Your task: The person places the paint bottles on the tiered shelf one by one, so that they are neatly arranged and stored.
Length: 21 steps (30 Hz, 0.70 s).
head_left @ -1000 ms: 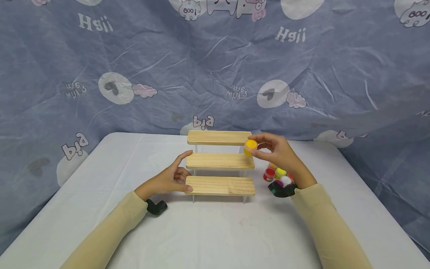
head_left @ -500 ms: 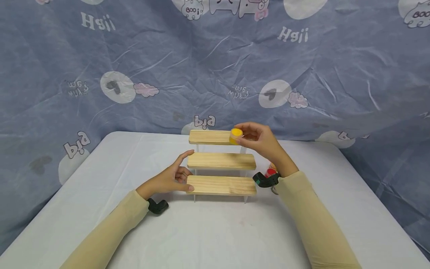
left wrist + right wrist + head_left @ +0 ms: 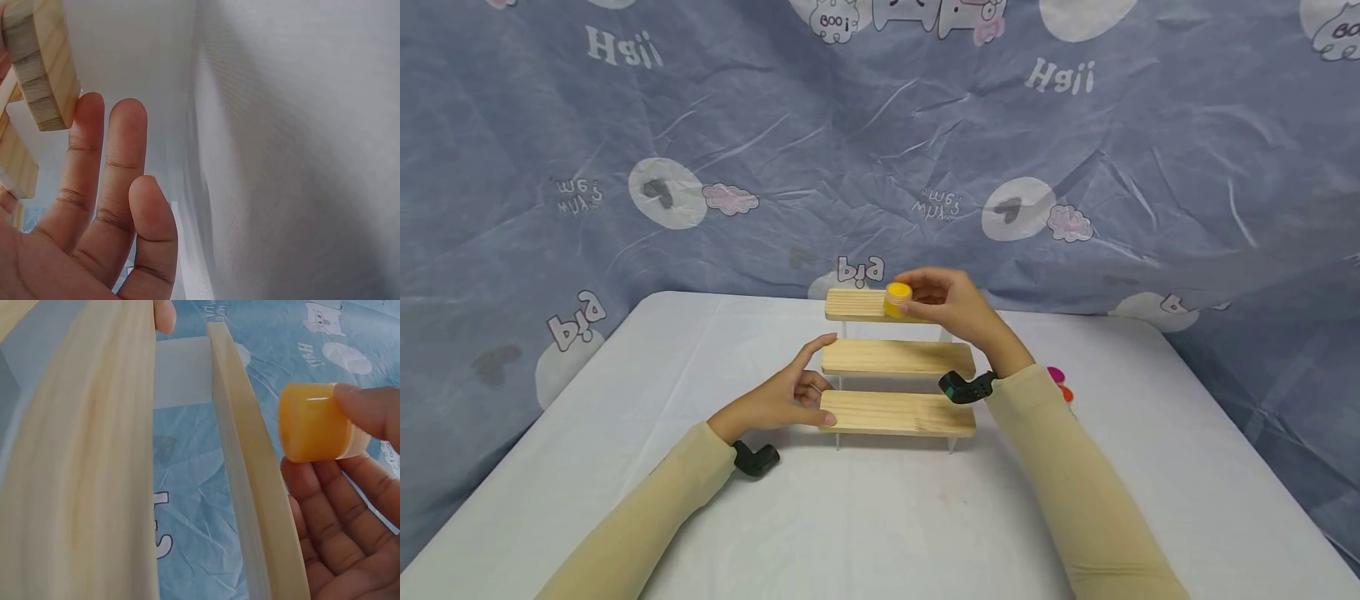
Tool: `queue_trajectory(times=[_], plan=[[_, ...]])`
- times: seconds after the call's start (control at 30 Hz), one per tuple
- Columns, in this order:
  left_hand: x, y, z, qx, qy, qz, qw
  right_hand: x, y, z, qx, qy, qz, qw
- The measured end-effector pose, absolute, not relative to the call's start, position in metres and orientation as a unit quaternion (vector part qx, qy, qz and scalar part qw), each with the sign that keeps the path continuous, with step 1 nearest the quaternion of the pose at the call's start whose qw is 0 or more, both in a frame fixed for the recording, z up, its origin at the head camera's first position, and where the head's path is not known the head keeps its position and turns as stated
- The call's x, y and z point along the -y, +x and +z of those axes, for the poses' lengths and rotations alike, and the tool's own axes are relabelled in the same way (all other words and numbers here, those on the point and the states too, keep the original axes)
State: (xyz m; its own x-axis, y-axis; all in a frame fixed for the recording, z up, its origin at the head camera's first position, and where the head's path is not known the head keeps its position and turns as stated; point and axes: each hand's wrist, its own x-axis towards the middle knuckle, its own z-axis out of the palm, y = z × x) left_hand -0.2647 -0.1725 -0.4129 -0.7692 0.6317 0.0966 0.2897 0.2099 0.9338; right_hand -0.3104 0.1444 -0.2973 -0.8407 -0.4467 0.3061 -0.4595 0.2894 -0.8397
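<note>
A three-tier wooden display stand (image 3: 898,357) with pale boards on white supports stands on the table. My left hand (image 3: 772,406) holds its left end. The thumb lies on the bottom board (image 3: 898,414), the index finger reaches the middle board's left edge, and the other fingers are under and beside the bottom board in the left wrist view. My right hand (image 3: 958,304) pinches a small yellow-lidded jar (image 3: 898,300) between thumb and fingers at the top board (image 3: 856,305). In the right wrist view the yellow jar (image 3: 315,422) is beside that board, apart from it.
To the right of the stand, a magenta lid (image 3: 1056,375) and an orange-red lid (image 3: 1066,392) show past my right sleeve (image 3: 1060,467), which hides the other jars. A white cloth covers the table (image 3: 820,525). A blue-grey printed curtain (image 3: 850,125) hangs behind.
My right hand has carried the yellow jar left and up, from the middle board's right end to the top board. My left hand keeps its hold on the stand.
</note>
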Motion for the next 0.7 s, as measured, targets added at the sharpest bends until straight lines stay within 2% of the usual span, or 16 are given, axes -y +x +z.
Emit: queue_trajectory(times=[0.3,0.7], plan=[[0.171,-0.264,-0.412,-0.759,0.306,0.553,0.156,-0.122,-0.321,-0.295,0.809,0.304,0.502,-0.018],[0.171,-0.265,-0.412,-0.763,0.301,0.550,0.157,-0.091,-0.328,-0.295,0.827,0.315,0.466,0.002]])
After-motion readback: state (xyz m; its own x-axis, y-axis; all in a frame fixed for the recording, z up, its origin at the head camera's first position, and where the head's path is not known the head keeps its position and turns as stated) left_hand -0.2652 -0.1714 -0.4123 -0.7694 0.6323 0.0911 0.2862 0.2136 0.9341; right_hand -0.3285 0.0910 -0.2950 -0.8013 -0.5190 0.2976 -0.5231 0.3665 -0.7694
